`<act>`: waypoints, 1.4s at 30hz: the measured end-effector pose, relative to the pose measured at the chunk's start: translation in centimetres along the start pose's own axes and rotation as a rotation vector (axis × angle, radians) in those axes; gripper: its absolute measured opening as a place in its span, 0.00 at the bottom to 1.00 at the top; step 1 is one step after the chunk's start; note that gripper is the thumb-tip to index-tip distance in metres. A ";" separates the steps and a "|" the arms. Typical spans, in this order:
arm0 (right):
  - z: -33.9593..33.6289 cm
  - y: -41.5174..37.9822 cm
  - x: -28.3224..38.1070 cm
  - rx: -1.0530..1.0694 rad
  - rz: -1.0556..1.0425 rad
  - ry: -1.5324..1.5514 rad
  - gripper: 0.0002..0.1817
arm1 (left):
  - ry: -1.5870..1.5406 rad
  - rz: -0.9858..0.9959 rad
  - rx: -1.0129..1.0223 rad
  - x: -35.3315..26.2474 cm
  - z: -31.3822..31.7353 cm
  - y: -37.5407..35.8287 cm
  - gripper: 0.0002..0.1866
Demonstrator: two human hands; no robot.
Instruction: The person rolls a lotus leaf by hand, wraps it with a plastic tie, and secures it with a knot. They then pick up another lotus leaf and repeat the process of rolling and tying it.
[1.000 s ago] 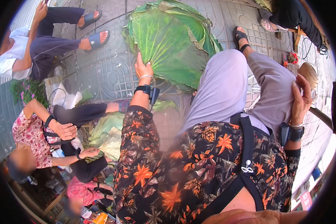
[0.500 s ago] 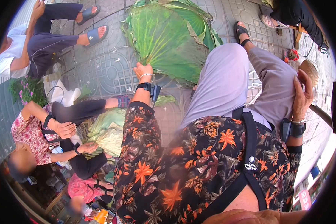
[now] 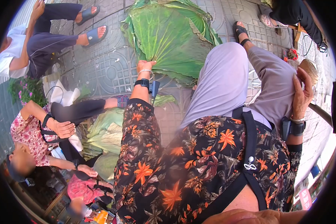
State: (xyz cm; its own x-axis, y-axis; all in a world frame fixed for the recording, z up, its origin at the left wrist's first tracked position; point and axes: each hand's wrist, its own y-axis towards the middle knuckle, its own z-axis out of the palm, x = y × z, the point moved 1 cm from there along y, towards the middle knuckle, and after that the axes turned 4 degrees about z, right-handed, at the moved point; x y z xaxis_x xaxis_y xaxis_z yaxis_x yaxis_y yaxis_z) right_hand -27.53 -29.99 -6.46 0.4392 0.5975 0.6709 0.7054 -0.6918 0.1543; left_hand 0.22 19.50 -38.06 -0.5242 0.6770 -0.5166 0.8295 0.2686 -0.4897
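Observation:
A pile of large green lotus leaves (image 3: 175,41) with veins fanning outward lies on the paving in front of me. My left hand (image 3: 145,66) pinches the near edge of the top leaf, where its veins meet. Some edges of the pile are curled and brownish. My right hand (image 3: 303,91) rests on my grey trouser leg (image 3: 272,80) with its fingers stretched out, holding nothing.
At the left, a co-worker in a flowered top (image 3: 31,132) sits beside another pile of paler leaves (image 3: 106,130). Another person's sandalled foot (image 3: 97,35) is at the upper left. A white bag (image 3: 65,95) and pink flowers (image 3: 24,93) stand nearby.
My left hand has shifted slightly right and up, and the top leaf's near edge has moved with it. The co-worker's lower hand has moved down, off the pale leaf. My right hand stays put.

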 end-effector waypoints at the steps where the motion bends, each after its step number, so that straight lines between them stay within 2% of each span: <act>1: 0.1 0.0 0.3 -0.002 0.002 -0.006 0.16 | 0.015 -0.012 0.061 -0.3 0.0 -0.2 0.30; 2: 0.2 0.0 0.4 -0.004 0.006 -0.011 0.16 | 0.031 -0.023 0.122 -0.7 0.0 -0.4 0.31; 5: 0.0 0.1 0.2 0.014 -0.018 -0.003 0.16 | 0.182 0.002 0.077 -1.3 0.2 -0.4 0.30; 8: 0.0 0.2 0.1 0.015 -0.019 -0.002 0.16 | 0.316 0.068 -0.045 -3.1 -0.3 -2.4 0.27; 11: 0.0 0.2 0.5 0.019 -0.036 0.000 0.15 | 0.406 0.064 0.077 -3.0 -0.2 -1.9 0.23; 14: 0.1 0.2 0.9 0.013 -0.011 0.007 0.15 | 0.386 0.079 0.045 -2.1 1.0 -1.3 0.18; 17: 0.1 0.2 1.1 0.009 -0.018 -0.045 0.15 | 0.306 0.105 0.090 -1.8 1.9 -0.4 0.17; 18: 0.0 0.2 1.0 0.004 -0.011 -0.042 0.15 | -0.006 -0.021 0.139 -1.9 2.2 -0.7 0.16; 21: 0.2 0.3 0.6 -0.001 -0.008 0.007 0.16 | -0.501 0.004 0.151 -4.1 1.9 -3.4 0.15; 24: 0.1 0.4 0.3 0.022 -0.025 -0.076 0.16 | -0.190 0.115 0.212 -7.0 1.0 -5.2 0.13; 25: 0.2 0.3 0.6 0.016 -0.027 -0.072 0.16 | -0.152 0.207 0.172 -7.9 1.0 -6.3 0.14; 27: 0.3 0.2 1.2 0.000 -0.027 -0.064 0.16 | 0.061 0.733 -0.099 -7.8 2.7 -7.5 0.14; 32: 0.1 0.2 0.3 -0.007 -0.045 -0.082 0.16 | 0.021 0.837 -0.064 -11.4 3.3 -13.5 0.11; 34: 0.1 0.2 0.3 -0.004 -0.056 -0.084 0.16 | 0.024 0.882 -0.089 -11.4 3.4 -13.5 0.10; 38: 0.1 0.1 0.2 -0.004 -0.067 -0.105 0.15 | -0.027 0.673 -0.180 -9.2 2.9 -10.4 0.13; 42: 0.0 0.1 -0.6 0.023 -0.068 -0.123 0.15 | 0.093 0.514 -0.310 -4.9 1.0 -6.0 0.12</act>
State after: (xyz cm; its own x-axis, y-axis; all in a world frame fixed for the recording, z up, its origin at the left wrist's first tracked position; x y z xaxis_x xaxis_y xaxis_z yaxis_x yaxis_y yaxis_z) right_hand -27.77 -30.45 -6.85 0.4542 0.6886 0.5653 0.7477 -0.6396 0.1784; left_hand -2.33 13.91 -33.26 -0.0345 0.8264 -0.5620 0.9967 0.0695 0.0409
